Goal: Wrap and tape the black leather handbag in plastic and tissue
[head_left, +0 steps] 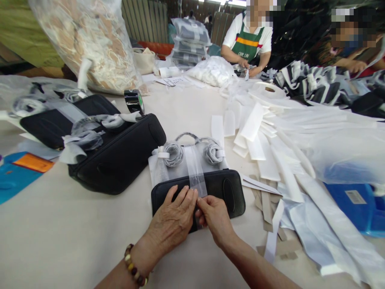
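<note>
A black handbag (215,184) lies in front of me, its base facing me and its wrapped handles folded toward the far side. Around its middle runs a translucent strip (195,170). My left hand (176,214) rests flat on the bag's black panel, fingers stretched out beside the strip. My right hand (215,216) pinches the strip's near part between thumb and fingers, close to the left fingertips. Two rolled, wrapped straps (173,154) sit on the bag's far side with white bands.
Another black bag (120,156) with wrapped straps stands at left, near a tape roll (134,101). White strips (261,152) and a blue tray (349,200) lie at right. A large clear sack (90,36) stands behind. Across the table, a co-worker in a green apron (248,42) handles something.
</note>
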Demonstrator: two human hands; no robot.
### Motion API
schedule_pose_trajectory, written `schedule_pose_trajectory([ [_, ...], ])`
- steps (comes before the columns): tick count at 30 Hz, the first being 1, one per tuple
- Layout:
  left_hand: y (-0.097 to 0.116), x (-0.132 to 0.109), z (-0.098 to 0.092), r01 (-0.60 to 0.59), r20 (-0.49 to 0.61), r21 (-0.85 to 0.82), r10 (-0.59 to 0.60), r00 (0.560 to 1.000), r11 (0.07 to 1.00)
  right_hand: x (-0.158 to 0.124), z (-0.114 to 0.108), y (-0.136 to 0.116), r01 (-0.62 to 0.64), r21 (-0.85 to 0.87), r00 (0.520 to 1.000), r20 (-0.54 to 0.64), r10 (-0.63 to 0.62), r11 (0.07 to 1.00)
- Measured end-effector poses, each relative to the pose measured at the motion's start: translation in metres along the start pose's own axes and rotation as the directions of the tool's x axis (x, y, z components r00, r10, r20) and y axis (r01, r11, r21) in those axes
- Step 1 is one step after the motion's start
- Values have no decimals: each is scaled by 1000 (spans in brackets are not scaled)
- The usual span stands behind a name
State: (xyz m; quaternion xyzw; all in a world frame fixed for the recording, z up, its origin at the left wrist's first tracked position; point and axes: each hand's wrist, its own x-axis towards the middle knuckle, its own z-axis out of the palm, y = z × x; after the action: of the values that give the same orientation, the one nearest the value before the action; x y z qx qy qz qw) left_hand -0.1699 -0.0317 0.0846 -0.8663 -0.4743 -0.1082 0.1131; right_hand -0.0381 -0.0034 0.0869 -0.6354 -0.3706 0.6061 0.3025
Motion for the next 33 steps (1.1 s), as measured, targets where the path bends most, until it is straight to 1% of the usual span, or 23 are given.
schedule_pose_trajectory([
  [8,2,2,0,46,13,-8,-46,999,999,-4,-1,-4,-32,33,999,13,32,999],
  [10,2,2,0,52,15,-17,-51,999,999,-8,-2,-5,-66,67,998,30,64,996],
  [14,2,3,-2,64,24,-23,-64,998,998,-13,-5,-7,-170,140,984,74,161,975],
  [18,2,3,-3,49,22,-13,-48,999,999,-13,-6,-11,-256,143,965,88,245,956],
  [24,2,2,-2,41,30,-8,-41,999,999,-10,-5,-15,-305,43,948,113,299,951],
  [27,1,1,-1,33,31,-11,-33,999,999,-8,-7,-13,-297,-42,946,124,300,954],
  [30,1,1,-2,30,28,-4,-30,999,1000,-6,-10,-7,-246,-162,955,129,268,956],
  [33,1,3,-4,26,17,1,-26,1000,1000,-3,-15,1,-139,-316,974,129,188,938],
])
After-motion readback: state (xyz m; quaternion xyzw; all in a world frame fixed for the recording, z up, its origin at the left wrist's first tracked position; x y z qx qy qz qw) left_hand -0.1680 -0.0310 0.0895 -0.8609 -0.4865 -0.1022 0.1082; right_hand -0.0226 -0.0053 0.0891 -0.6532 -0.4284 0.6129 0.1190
